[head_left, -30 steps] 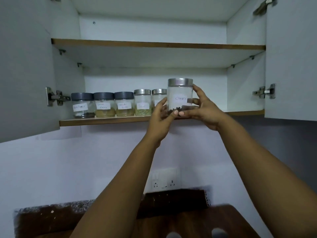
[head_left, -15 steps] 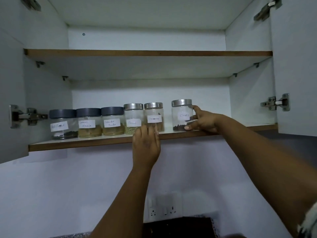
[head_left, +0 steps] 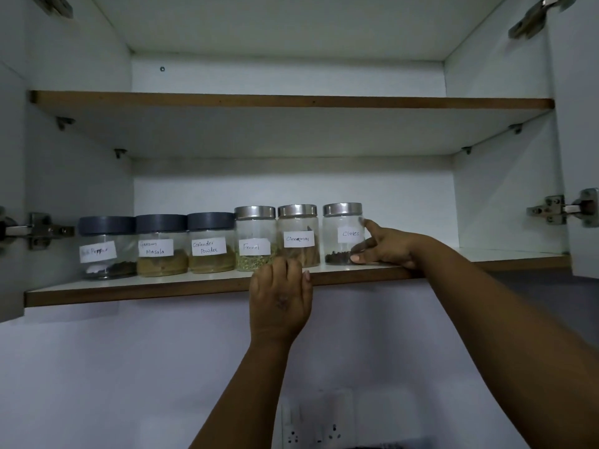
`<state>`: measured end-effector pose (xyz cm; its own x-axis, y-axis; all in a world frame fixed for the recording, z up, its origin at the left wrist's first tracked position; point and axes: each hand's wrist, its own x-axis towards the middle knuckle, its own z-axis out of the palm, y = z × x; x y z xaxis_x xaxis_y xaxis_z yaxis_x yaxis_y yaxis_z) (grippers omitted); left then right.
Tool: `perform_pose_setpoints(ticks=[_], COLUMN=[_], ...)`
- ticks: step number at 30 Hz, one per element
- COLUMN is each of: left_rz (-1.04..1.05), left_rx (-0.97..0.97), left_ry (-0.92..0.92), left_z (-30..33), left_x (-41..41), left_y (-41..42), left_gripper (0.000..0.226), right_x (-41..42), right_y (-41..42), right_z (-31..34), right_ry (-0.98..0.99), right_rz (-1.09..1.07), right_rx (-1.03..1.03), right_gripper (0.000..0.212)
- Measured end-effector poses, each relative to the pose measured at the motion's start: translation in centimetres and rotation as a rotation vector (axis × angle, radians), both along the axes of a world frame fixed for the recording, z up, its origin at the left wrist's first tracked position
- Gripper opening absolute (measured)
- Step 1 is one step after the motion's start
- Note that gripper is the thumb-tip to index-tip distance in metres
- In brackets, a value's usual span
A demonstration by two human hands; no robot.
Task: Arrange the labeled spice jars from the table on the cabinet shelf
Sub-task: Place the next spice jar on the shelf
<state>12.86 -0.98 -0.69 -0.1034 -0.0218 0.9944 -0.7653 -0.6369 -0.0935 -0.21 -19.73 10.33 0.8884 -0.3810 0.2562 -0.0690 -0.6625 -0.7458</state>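
Our right hand [head_left: 384,247] cups the Cloves jar [head_left: 343,234] with loose fingers; left hand [head_left: 281,296] rests open-fingered on the shelf [head_left: 129,288]. Glass: rigid, slick, breakable; we'd grip mid-body.

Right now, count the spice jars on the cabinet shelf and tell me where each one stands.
6, in one row on the lower shelf, left to right: black pepper jar, garam masala jar, coriander powder jar, fennel jar, cinnamon jar, cloves jar. None looks hidden.
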Motion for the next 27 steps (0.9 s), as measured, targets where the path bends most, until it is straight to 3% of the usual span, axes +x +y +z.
perform_pose_setpoints(ticks=[13, 21, 27], left_rz=[0.020, 0.034, 0.039], left_rx=[-0.020, -0.023, -0.022], left_ry=[-0.006, -0.008, -0.015], left_z=[0.0, 0.0, 0.0], left_x=[0.2, 0.2, 0.2], left_y=[-0.2, -0.3, -0.2], left_gripper=[0.022, 0.023, 0.024], right_x=[0.9, 1.7, 1.8], right_y=[-0.3, 0.1, -0.1], right_z=[-0.5, -0.5, -0.5], right_ry=[0.029, 0.077, 0.087], right_rz=[-0.081, -0.123, -0.113], right_rx=[-0.082, -0.190, -0.169], right_gripper=[0.096, 0.071, 0.067])
